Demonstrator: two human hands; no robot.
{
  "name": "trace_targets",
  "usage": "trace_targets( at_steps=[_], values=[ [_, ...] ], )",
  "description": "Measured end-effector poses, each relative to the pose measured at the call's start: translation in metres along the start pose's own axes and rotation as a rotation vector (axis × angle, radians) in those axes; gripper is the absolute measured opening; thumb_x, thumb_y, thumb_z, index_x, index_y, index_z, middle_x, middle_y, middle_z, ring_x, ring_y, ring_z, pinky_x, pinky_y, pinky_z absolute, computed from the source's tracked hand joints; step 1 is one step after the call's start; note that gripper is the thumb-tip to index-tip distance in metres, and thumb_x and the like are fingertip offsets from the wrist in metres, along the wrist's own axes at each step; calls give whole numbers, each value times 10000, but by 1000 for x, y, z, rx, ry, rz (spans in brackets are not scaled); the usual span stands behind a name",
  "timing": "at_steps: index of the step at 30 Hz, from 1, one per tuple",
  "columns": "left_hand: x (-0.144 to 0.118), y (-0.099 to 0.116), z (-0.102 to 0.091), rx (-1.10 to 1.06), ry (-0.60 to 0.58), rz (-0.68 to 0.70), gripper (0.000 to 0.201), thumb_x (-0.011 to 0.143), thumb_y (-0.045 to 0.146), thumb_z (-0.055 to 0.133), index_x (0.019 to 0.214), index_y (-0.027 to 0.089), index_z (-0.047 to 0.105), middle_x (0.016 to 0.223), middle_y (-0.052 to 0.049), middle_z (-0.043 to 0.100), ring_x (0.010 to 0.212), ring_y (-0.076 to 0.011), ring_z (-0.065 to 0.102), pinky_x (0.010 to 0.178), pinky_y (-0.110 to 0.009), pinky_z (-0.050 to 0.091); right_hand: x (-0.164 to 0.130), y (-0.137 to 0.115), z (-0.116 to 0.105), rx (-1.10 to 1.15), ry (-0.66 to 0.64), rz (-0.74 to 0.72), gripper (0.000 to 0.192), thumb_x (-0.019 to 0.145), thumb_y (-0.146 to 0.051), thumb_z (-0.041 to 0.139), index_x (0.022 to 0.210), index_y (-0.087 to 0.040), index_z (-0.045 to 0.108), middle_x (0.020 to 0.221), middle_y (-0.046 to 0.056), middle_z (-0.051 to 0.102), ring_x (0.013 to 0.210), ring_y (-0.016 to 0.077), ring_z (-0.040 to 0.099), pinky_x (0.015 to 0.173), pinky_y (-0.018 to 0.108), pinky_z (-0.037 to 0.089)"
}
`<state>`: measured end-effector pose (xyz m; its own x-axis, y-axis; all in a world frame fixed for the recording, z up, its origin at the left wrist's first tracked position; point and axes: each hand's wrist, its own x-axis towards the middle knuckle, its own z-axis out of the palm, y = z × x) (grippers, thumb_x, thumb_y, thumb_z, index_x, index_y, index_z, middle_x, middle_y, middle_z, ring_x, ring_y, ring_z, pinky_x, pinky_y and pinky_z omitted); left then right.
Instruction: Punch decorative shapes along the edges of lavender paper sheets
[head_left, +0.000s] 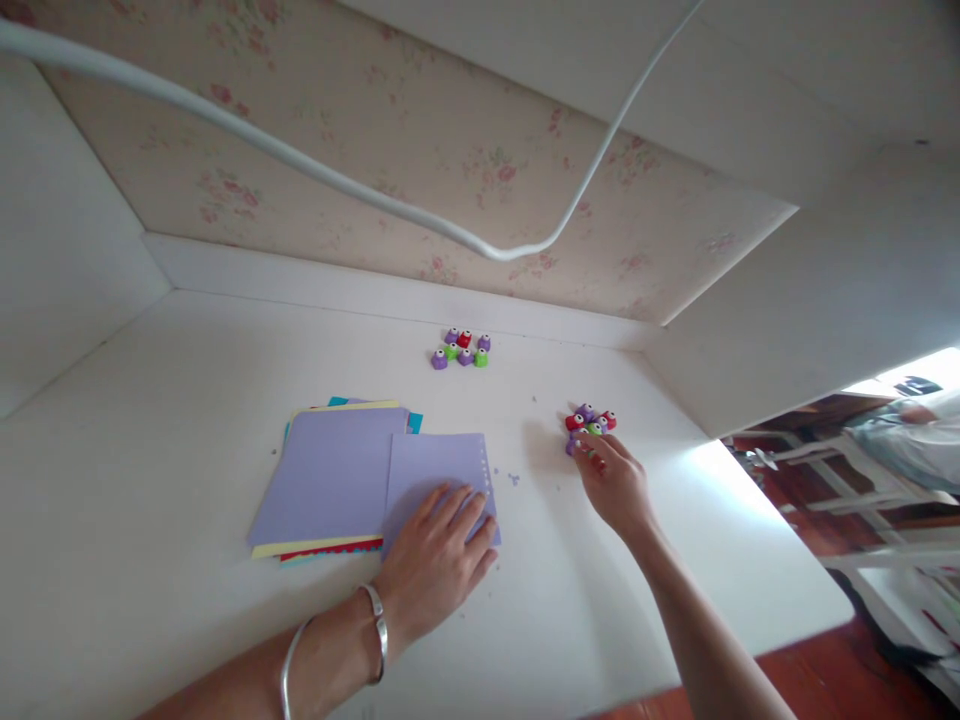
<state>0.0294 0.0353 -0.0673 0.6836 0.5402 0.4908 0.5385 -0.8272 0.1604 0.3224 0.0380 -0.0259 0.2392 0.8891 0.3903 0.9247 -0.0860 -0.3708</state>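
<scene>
My left hand lies flat, fingers apart, on a smaller purple sheet of paper. A row of small punched holes runs down that sheet's right edge, with purple paper bits beside it. The sheet overlaps a larger purple sheet, which tops a stack of yellow, red and blue paper. My right hand is at a cluster of small craft punches in purple, red and green. Its thumb and fingers close round a purple craft punch at the near side, partly hidden by the fingers.
Another group of craft punches stands near the back edge of the white table. A white cable hangs across the upper view before a floral wall. White panels rise at both sides. Furniture stands over a red-brown floor at right.
</scene>
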Motion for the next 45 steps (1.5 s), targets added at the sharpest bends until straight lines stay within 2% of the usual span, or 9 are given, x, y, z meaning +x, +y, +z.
trace_targets(
  at_steps=[5, 10, 13, 16, 19, 25, 33, 42, 45],
  values=[
    [1, -2, -4, -9, -44, -114, 407, 890, 465, 595, 1208, 211, 614, 1285, -60, 580, 1225, -248, 483, 1053, -428, 378, 56, -36, 46, 118, -297, -16, 316, 890, -259, 530, 1161, -219, 686, 1193, 81, 670, 833, 163, 676, 787, 298, 542],
    [1, -2, -8, -7, -83, -125, 361, 905, 412, 571, 1201, 208, 613, 1269, -71, 585, 1188, -250, 505, 1028, -437, 402, 120, -67, 96, 67, -365, -46, 554, 881, -180, 521, 1435, -193, 498, 1447, 146, 489, 974, 194, 665, 944, 354, 508],
    [-1, -1, -10, 19, -96, -107, 324, 922, 371, 557, 1210, 229, 601, 1264, -65, 579, 1125, -234, 531, 983, -428, 426, 143, -82, 109, 20, -406, -111, 597, 883, -141, 499, 1473, -227, 451, 1559, 104, 360, 1130, 240, 614, 1005, 383, 473],
    [-3, -3, -10, 55, -82, -66, 303, 938, 313, 539, 1227, 237, 590, 1232, -60, 586, 1115, -224, 535, 973, -412, 430, 151, -89, 110, -32, -445, -153, 508, 878, -122, 502, 1363, -255, 568, 1512, 54, 440, 1193, 258, 578, 1025, 383, 457],
    [-5, -3, -9, 90, -48, -23, 313, 940, 282, 543, 1250, 254, 579, 1206, -49, 596, 1122, -223, 533, 991, -413, 420, 151, -90, 106, -79, -438, -156, 425, 909, -173, 477, 1313, -232, 596, 1437, 87, 506, 1143, 289, 606, 983, 430, 479],
    [-3, -1, -7, 91, -22, -31, 356, 928, 421, 573, 1241, 252, 585, 1207, -59, 595, 1121, -236, 532, 980, -425, 427, 154, -88, 106, -114, -455, -184, 570, 916, -168, 465, 1470, -292, 418, 1588, 52, 317, 1178, 288, 586, 933, 415, 505],
    [-2, 0, -9, 93, -52, -32, 370, 907, 466, 601, 1195, 235, 598, 1151, -55, 612, 1045, -220, 548, 950, -430, 424, 151, -84, 105, -44, -404, -128, 286, 922, -227, 513, 1171, -207, 652, 1271, 125, 595, 1019, 278, 643, 908, 405, 489],
    [-6, 1, -9, 149, -91, 28, 369, 931, 290, 553, 1295, 229, 548, 1147, -67, 604, 1097, -243, 545, 998, -460, 413, 78, -66, 72, 311, -255, 38, 374, 916, -279, 503, 1279, -215, 567, 1225, 99, 647, 953, 193, 689, 802, 329, 556],
    [-7, 2, -9, 175, -63, 52, 407, 932, 247, 530, 1339, 263, 513, 1124, -73, 607, 1092, -250, 552, 993, -465, 421, 38, -68, 56, 788, -253, 273, 424, 835, -387, 657, 1225, -231, 606, 1058, 69, 720, 909, 221, 702, 768, 356, 567]
  ],
)
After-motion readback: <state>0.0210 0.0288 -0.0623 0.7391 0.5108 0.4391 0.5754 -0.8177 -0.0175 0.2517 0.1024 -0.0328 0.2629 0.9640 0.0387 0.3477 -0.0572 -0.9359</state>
